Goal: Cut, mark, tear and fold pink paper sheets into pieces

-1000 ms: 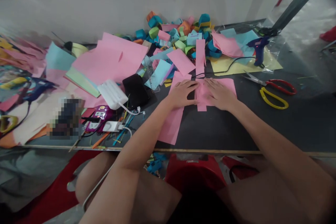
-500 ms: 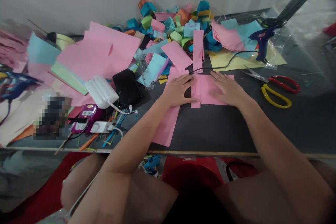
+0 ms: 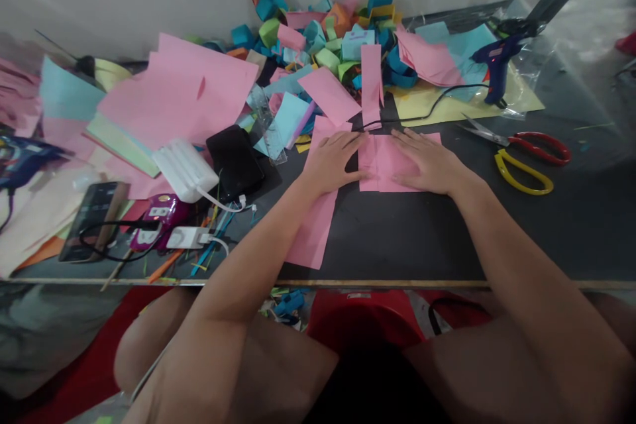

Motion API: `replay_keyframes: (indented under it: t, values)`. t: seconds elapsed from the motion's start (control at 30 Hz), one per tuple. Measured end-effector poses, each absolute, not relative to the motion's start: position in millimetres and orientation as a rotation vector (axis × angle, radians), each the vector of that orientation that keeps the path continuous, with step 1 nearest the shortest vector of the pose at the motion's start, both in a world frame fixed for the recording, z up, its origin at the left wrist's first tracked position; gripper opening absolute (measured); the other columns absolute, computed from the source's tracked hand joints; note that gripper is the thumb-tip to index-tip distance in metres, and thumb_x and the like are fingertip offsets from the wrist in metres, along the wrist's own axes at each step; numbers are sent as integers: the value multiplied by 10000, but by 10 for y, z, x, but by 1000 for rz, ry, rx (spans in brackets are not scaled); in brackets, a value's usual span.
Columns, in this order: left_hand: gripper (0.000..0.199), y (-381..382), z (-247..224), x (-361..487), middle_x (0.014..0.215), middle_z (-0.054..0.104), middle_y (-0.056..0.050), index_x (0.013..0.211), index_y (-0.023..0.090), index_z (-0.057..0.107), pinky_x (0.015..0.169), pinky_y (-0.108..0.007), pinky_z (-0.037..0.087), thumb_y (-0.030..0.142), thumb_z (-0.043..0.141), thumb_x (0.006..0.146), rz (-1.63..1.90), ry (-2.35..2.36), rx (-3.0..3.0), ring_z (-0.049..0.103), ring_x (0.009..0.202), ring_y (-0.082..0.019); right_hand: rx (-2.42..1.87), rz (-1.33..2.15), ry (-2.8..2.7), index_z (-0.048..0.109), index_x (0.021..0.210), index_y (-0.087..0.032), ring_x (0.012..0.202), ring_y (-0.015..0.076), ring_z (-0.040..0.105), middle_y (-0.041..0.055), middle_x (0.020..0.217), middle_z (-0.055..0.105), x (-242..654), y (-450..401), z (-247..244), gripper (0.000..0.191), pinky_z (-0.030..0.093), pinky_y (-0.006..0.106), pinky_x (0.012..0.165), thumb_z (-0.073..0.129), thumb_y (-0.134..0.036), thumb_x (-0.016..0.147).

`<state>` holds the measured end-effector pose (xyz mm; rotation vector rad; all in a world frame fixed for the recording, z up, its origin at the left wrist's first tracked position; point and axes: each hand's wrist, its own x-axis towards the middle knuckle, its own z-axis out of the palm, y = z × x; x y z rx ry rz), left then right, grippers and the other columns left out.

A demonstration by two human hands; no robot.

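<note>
My left hand (image 3: 335, 162) lies spread over pink paper, its thumb and fingertips at the left end of a small pink sheet (image 3: 385, 162). Flat on the same sheet, my right hand (image 3: 427, 162) has its fingers apart. A seam or narrow strip runs down the sheet between my hands. Under my left hand and wrist a long pink strip (image 3: 313, 235) slants toward the table's front edge. Just behind the fingertips stands or lies another pink strip (image 3: 371, 83), with a black cable passing by its lower end.
Red-and-yellow-handled scissors (image 3: 534, 149) and a blue glue gun (image 3: 498, 69) lie to the right. Folded paper pieces (image 3: 328, 36) are heaped behind. Leftward are a black case (image 3: 236, 162), a white power bank (image 3: 183, 169), a phone (image 3: 94, 218) and large pink sheets (image 3: 183, 93).
The lower end of the strip on the small sheet no longer sticks out below it; the sheet's bottom edge now looks nearly even. Both hands remain spread on the paper. The whole view has shifted slightly.
</note>
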<state>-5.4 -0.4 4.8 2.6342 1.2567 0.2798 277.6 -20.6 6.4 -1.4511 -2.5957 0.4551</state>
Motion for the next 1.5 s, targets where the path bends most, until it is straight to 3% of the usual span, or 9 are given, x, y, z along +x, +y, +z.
replay_keyframes:
  t: [0.13,0.4,1.03,1.27,1.5]
  values:
    - [823,-16,81,-42,1671,504,-104,1597,258,530,1296,-507,333,802,466,983,284,1202,2643,455,1540,-345,-1435,465,-2588,272,1732,-244,1655,376,258,74,1783,283,2767,-216,77,967,251,614,1346,615,-637,918]
    - [876,-34,114,-48,1723,436,-84,1644,266,460,1326,-532,277,761,603,935,228,1194,2626,398,1589,-351,-1486,476,-2579,315,1717,-201,1650,391,266,98,1778,291,2718,-218,122,970,223,620,1352,645,-599,898]
    - [884,-18,100,-53,1719,442,-80,1636,290,470,1326,-543,274,776,623,913,252,1194,2601,398,1584,-362,-1492,449,-2531,347,1705,-242,1641,395,291,85,1768,325,2717,-216,91,950,236,654,1336,636,-639,892]
    - [1151,16,13,-65,1767,327,-158,1693,222,332,1339,-542,246,915,609,817,334,1260,2604,299,1636,-398,-1521,455,-2528,280,1727,-200,1642,396,286,107,1770,319,2705,-230,114,997,234,638,1342,638,-619,896]
    - [1147,-7,36,-63,1768,317,-174,1661,213,401,1331,-576,241,967,538,807,248,1317,2591,279,1637,-423,-1523,453,-2536,317,1717,-226,1644,402,279,93,1774,312,2707,-223,111,973,237,655,1336,634,-643,897]
